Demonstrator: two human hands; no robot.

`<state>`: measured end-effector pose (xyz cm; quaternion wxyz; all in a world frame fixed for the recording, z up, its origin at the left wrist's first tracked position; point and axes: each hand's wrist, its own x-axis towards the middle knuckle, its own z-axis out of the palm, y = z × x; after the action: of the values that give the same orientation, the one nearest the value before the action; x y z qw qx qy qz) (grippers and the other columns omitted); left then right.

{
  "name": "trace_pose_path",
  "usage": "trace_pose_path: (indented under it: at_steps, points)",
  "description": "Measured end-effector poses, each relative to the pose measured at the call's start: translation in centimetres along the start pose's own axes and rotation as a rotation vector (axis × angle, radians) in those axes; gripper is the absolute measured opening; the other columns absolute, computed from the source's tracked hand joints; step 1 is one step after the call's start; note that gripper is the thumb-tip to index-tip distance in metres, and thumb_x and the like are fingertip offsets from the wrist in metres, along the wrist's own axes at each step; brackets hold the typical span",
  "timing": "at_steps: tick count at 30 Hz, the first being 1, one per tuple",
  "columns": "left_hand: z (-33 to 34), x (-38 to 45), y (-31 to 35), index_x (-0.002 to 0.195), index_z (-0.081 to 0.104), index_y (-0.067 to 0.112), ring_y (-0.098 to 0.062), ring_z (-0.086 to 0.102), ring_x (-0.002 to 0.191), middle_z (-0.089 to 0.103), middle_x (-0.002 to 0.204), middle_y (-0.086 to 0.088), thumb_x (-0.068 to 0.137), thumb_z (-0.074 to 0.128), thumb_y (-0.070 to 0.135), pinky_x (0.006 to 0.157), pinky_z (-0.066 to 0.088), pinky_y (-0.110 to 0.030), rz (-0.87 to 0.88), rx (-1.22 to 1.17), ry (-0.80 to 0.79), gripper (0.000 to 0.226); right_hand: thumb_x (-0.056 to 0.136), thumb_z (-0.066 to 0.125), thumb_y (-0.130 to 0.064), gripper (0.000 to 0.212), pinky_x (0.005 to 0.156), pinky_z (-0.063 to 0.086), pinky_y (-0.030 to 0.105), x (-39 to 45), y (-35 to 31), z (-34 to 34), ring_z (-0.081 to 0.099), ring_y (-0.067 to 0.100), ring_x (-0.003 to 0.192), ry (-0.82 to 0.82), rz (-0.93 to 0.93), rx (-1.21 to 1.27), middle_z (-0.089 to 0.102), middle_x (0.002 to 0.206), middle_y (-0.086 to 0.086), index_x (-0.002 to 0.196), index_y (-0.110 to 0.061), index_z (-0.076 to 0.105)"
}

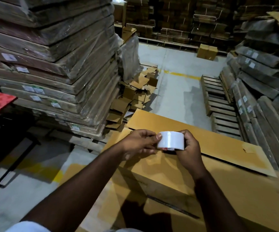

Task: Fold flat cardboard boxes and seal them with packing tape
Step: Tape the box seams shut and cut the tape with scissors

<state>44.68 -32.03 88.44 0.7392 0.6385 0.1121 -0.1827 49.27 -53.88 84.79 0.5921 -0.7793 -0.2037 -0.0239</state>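
A: How is that roll of tape going to handle?

B: It is looking light and stiff, with a glossy, slick skin. I am judging that the loose end will be the tricky part: thin film, clinging to the roll and hard to see. The safest hold is across the flat sides or through the core, leaving the outer face free for a fingernail.

A: And where is it sitting right now?

B: It is being held up in the air between both hands, just above the cardboard box, which is lying folded in front of the person with one long flap standing open on the far side.

A: What is the right hand doing?

B: It is wrapping around the right side of the roll, fingers curled over the top edge and the palm cupping it from behind. The forearm is reaching forward and slightly inward.

A: And the left hand?

B: It is pinching the left rim, thumb pressing on the outer face and the other fingers tucked beneath. That looks to me like someone feeling for the tape's end, though I cannot see the end itself.

A: The box?

B: Stiff board, light but bulky. Its seam is not taped yet.
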Motion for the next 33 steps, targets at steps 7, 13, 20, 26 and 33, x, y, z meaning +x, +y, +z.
trace_pose_path:
  at_steps: [7,13,20,26,33]
  points:
    - [-0.1,-0.2,0.2,0.118,0.073,0.012,-0.017,0.069,0.081,0.076,0.095,-0.007,0.080,0.080,0.044,0.080,0.058,-0.040,0.003,0.093,0.012,0.050,0.075,0.068,-0.022,0.028,0.074,0.060,0.035,0.7,-1.6,-0.2,0.070,0.020,0.090,0.205,0.204,0.369,0.074,0.098,0.000,0.101,-0.032,0.074]
    - [0.0,0.4,1.1,0.129,0.067,0.005,-0.023,0.073,0.101,0.074,0.121,-0.014,0.094,0.068,0.048,0.087,0.063,-0.033,-0.201,-0.266,-0.165,0.056,0.073,0.065,-0.013,0.030,0.072,0.060,0.030,1.7,-2.5,0.4,0.070,0.013,0.085,0.181,0.210,0.354,0.074,0.089,-0.009,0.099,-0.025,0.072]
    - [0.4,1.1,1.0,0.130,0.059,0.003,-0.030,0.074,0.104,0.072,0.120,-0.021,0.093,0.072,0.034,0.093,0.061,-0.040,-0.262,-0.491,-0.205,0.050,0.069,0.065,-0.013,0.039,0.079,0.059,0.040,2.5,-2.5,0.9,0.069,0.023,0.093,0.242,0.287,0.437,0.071,0.103,0.004,0.107,-0.024,0.068]
    - [0.6,1.7,0.4,0.122,0.066,-0.002,-0.025,0.077,0.096,0.073,0.109,-0.021,0.072,0.093,0.020,0.086,0.064,-0.034,-0.234,-0.683,-0.367,0.061,0.084,0.070,0.007,0.042,0.086,0.059,0.045,3.0,-1.9,1.2,0.067,0.030,0.103,0.242,0.284,0.470,0.070,0.109,0.007,0.111,-0.025,0.067]
    - [1.1,1.9,0.1,0.096,0.079,0.006,-0.013,0.074,0.075,0.074,0.088,-0.009,0.090,0.070,0.009,0.068,0.062,-0.021,-0.176,-0.627,-0.234,0.012,0.073,0.072,-0.003,0.040,0.079,0.061,0.039,2.9,-2.0,1.3,0.069,0.016,0.091,0.258,0.283,0.445,0.072,0.100,-0.002,0.107,-0.024,0.066]
